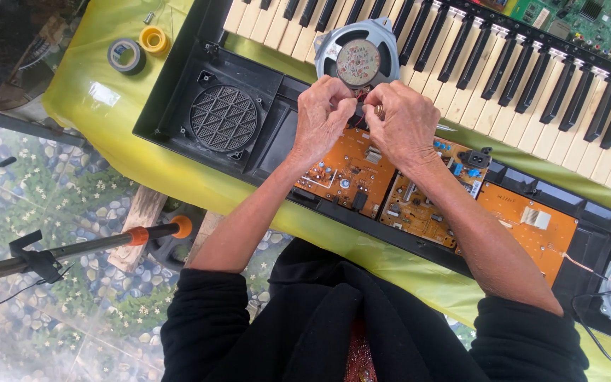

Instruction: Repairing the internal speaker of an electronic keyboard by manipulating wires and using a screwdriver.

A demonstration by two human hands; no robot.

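Speaker (357,58): loose, lying on keyboard keys (503,67).
Left hand (322,117): fingers pinched together just below speaker; item held indiscernible.
Right hand (406,122): likewise pinched, touching left hand.
Orange circuit boards (419,191): below both hands.

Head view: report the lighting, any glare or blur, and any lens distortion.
Head view: even daylight, soft shadows under both hands; left hand and right hand are sharp at the loose speaker; the yellow cloth is bright with mild sheen; the keyboard keys bow slightly from the wide lens.
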